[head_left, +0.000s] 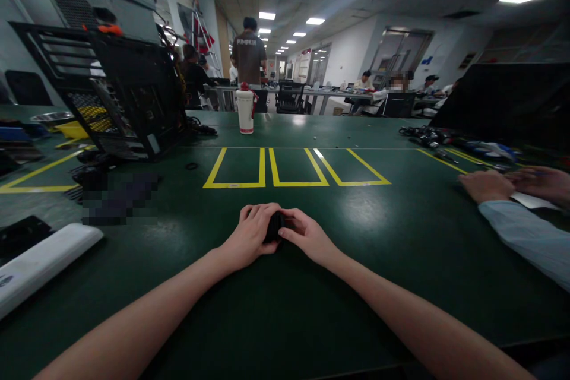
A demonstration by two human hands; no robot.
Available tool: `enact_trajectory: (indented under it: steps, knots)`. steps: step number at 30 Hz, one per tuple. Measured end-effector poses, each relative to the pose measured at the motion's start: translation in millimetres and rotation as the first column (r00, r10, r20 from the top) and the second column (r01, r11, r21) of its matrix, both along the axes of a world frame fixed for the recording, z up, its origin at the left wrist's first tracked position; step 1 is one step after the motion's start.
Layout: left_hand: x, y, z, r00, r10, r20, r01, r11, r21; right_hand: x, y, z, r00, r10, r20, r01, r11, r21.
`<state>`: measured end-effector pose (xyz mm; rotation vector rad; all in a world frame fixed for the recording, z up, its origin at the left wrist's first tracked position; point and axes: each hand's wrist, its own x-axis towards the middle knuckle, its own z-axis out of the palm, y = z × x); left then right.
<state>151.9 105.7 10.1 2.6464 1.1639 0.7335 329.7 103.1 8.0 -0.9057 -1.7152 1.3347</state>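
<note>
Both my hands meet at the middle of the dark green table (pixel 285 309), just below three yellow-taped boxes (pixel 294 167). My left hand (pixel 252 231) is closed, its fingers wrapped over a small black object (pixel 274 227). My right hand (pixel 305 236) pinches the same black object from the right side. The object is mostly hidden between the fingers, so I cannot make out what it is.
An open black computer case (pixel 120 95) stands at the back left, a white bottle with a red lid (pixel 245 108) behind the yellow boxes. A white flat device (pixel 40 261) lies at the left. Another person's hands and light-blue sleeve (pixel 521 219) rest at the right near cables (pixel 427 136).
</note>
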Motion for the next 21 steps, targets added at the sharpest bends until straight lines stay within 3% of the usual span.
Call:
enact_trajectory:
  steps: [8, 15, 21]
  knots:
    - [-0.6, 1.1, -0.7, 1.0, -0.006, 0.011, 0.006, 1.0, 0.007, -2.6, -2.1, 0.0, 0.994, 0.024, -0.11, -0.025, 1.0, -0.01]
    - [0.1, 0.0, 1.0, 1.0, 0.005, 0.012, -0.005, 1.0, 0.003, -0.8, -0.3, 0.5, 0.998, -0.045, -0.034, 0.045, 0.999, 0.008]
    - [0.9, 0.3, -0.2, 1.0, 0.011, 0.003, -0.011, 1.0, 0.019, 0.2, -0.1, -1.8, 0.996, 0.031, -0.079, -0.033, 0.999, -0.023]
